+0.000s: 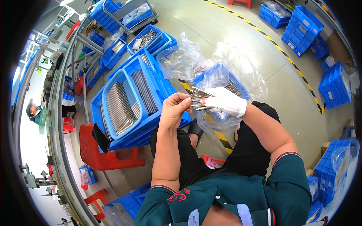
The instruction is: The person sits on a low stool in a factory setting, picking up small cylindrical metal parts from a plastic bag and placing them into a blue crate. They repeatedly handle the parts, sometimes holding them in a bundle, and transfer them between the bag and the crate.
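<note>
My right hand (pixel 225 102), in a white glove, is closed around a bundle of thin metal rods (pixel 200 92) whose ends fan out to the left. Bare, my left hand (pixel 174 108) meets them with thumb and forefinger pinched at the end of one rod. Beyond the gloved hand stands a blue crate (pixel 238 87) lined with clear plastic, with more loose rods inside. To the left, a light blue tray (pixel 140 109) holds similar rods laid side by side in rows. It rests on stacked blue crates (pixel 149 128), next to another row of darker rods (pixel 144 92).
A red stool (pixel 90 141) stands under the crates at left. Crumpled clear plastic (pixel 181 56) lies around the lined crate. More blue bins (pixel 145 39) and a cart (pixel 132 15) are at far left. Stacked blue crates (pixel 301 30) line the right. Another person (pixel 36 113) is at far left.
</note>
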A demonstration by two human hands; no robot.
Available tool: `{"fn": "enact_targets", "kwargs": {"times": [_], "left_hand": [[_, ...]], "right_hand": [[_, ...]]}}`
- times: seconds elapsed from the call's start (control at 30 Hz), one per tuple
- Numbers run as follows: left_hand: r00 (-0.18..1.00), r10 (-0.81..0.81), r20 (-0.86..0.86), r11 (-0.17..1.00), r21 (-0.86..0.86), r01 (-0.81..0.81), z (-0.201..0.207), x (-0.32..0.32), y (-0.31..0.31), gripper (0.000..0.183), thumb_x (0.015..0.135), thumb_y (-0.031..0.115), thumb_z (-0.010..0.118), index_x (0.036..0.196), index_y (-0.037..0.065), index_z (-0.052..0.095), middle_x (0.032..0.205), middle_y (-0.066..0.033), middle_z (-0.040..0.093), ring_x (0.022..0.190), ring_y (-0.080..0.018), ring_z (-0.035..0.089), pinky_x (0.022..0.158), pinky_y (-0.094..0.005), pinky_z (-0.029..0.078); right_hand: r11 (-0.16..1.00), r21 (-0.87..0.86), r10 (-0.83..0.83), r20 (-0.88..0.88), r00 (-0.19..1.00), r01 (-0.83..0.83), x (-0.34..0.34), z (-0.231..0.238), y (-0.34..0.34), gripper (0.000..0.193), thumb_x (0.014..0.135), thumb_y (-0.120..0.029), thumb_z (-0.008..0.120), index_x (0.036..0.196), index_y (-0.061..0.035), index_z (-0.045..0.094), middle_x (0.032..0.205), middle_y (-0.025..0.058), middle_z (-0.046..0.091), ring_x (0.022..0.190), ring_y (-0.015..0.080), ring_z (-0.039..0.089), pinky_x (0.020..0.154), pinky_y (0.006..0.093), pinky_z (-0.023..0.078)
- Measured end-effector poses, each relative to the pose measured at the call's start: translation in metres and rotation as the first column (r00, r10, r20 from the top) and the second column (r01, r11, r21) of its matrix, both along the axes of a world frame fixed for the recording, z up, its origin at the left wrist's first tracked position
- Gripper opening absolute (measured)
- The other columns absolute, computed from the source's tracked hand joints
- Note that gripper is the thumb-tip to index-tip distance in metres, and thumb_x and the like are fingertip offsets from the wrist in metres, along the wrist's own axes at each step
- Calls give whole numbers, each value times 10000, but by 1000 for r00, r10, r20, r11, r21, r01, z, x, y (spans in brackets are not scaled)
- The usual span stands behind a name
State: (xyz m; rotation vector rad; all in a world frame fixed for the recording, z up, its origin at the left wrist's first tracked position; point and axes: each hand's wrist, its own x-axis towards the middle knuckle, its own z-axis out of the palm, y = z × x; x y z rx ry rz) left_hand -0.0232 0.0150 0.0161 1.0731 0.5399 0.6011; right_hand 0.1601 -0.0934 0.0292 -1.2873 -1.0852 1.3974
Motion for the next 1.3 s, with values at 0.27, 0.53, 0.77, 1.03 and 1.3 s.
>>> {"fn": "enact_targets", "kwargs": {"times": [0.27, 0.53, 0.77, 1.03, 1.3], "left_hand": [[1000, 12, -9, 999, -34, -12, -5, 0, -1, 146, 853, 114, 666, 854, -20, 610, 690, -46, 593, 581, -106, 547, 542, -238, 462], [992, 42, 117, 953, -302, -5, 1, 7, -7, 168, 905, 157, 600, 903, -10, 616, 689, -43, 581, 578, -117, 520, 560, -278, 445], [934, -87, 347, 888, -399, 231, -18, 4, -2, 132, 906, 133, 582, 965, 18, 610, 728, -38, 581, 636, -121, 525, 586, -279, 425], [898, -90, 430, 834, -461, 305, -22, 6, -9, 90, 909, 134, 575, 980, 95, 614, 778, -39, 611, 661, -137, 544, 579, -301, 434], [968, -32, 249, 954, -283, 104, -18, 6, -9, 125, 902, 151, 598, 970, 47, 619, 819, -49, 634, 671, -123, 556, 600, -276, 451]], "right_hand": [[965, 261, -126, 372, 920, 26, -7, 2, -1, 299, 873, -319, 604, 837, -23, 595, 651, 0, 497, 589, 88, 431, 532, 261, 362], [998, 12, -66, -16, 998, 66, -4, -5, 0, 281, 874, -300, 606, 835, -22, 594, 663, -6, 499, 590, 76, 423, 526, 247, 354], [998, 47, -47, -30, 998, 48, -3, -4, -2, 276, 873, -291, 606, 842, -18, 594, 648, -9, 492, 582, 77, 410, 519, 244, 347], [991, 119, -76, 141, 987, 59, -4, -2, -3, 320, 862, -317, 607, 840, 2, 594, 647, 35, 510, 597, 106, 440, 538, 276, 379], [993, 68, -100, 57, 993, 96, -7, -4, -1, 311, 863, -321, 610, 844, -11, 598, 654, 8, 506, 597, 92, 436, 530, 264, 368]]}}
